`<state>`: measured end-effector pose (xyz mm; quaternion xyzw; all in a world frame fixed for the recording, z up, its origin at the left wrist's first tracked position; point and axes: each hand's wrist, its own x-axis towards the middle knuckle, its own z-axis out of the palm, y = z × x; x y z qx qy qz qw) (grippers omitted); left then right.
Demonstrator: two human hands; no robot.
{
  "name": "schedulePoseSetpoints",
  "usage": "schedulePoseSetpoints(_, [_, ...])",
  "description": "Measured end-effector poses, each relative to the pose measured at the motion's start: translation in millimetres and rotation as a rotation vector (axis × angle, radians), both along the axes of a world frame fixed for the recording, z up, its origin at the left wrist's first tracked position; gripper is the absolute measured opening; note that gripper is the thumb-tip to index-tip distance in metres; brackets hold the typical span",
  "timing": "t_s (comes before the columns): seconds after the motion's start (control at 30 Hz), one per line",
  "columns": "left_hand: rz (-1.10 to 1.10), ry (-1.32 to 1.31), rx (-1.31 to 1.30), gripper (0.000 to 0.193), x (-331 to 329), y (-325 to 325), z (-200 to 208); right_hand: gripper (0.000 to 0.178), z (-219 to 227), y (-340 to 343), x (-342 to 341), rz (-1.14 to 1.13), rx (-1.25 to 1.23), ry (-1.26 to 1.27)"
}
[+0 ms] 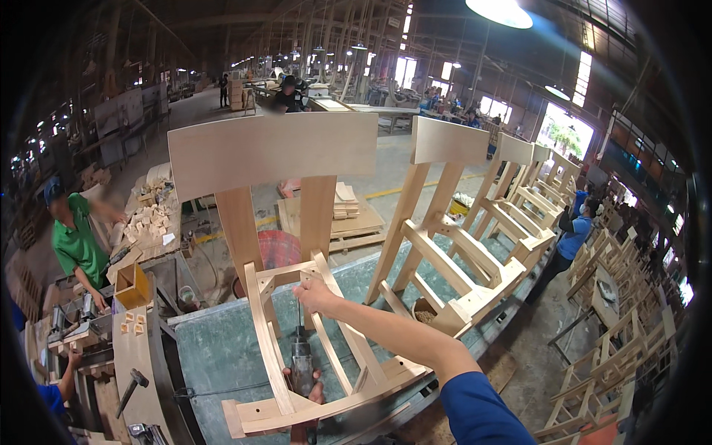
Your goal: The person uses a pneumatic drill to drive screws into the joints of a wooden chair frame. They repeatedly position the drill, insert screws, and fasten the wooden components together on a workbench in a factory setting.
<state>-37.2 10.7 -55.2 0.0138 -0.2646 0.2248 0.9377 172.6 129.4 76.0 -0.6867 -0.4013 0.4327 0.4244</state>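
A pale wooden chair frame (337, 285) stands on the green-topped table (211, 348), its wide curved backrest (274, 152) facing me. Inside the open seat frame, my left hand (316, 387) grips a dark power drill (301, 363), its long bit pointing away toward the rear seat rail. My right hand (316, 297) reaches across from the right, fingers closed around the bit's far end beside that rail. Whether a screw sits in those fingers is hidden. The drill's lower end is partly covered by the front rail.
More chair frames (445, 259) line the table to the right. A hammer (132, 391), small wood blocks (133, 326) and a yellowish box (132, 286) lie on the left bench. A person in green (80, 237) works there; another in blue (575, 237) stands right of the table.
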Motion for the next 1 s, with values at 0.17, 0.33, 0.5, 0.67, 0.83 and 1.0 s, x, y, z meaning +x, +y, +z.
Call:
schedulePoseSetpoints(0.17, [0.074, 0.107, -0.066, 0.027, 7, -10, 2, 0.032, -10, -2, 6, -0.079, -0.028, -0.024])
schedulePoseSetpoints(0.33, [-0.595, -0.055, -0.076, 0.064, -4, 32, -16, 0.027, -2, 8, -4, 0.051, 0.038, -0.05])
schedulePoseSetpoints(0.5, [-0.451, -0.001, -0.089, 0.06, 5, 26, -13, 0.027, -14, 0, 7, -0.014, 0.008, 0.084])
schedulePoseSetpoints(0.67, [-0.321, 0.042, -0.091, 0.056, -4, 27, -15, 0.034, 1, -6, -13, 0.018, -0.074, -0.121])
schedulePoseSetpoints(0.83, [-0.343, -0.042, -0.127, 0.053, 2, 15, -25, 0.034, 23, -14, 15, 0.004, 0.174, -0.534])
schedulePoseSetpoints(1.0, [-0.207, -0.088, -0.107, 0.045, 15, 9, -10, 0.046, 42, -15, 78, -0.366, 0.165, -0.197])
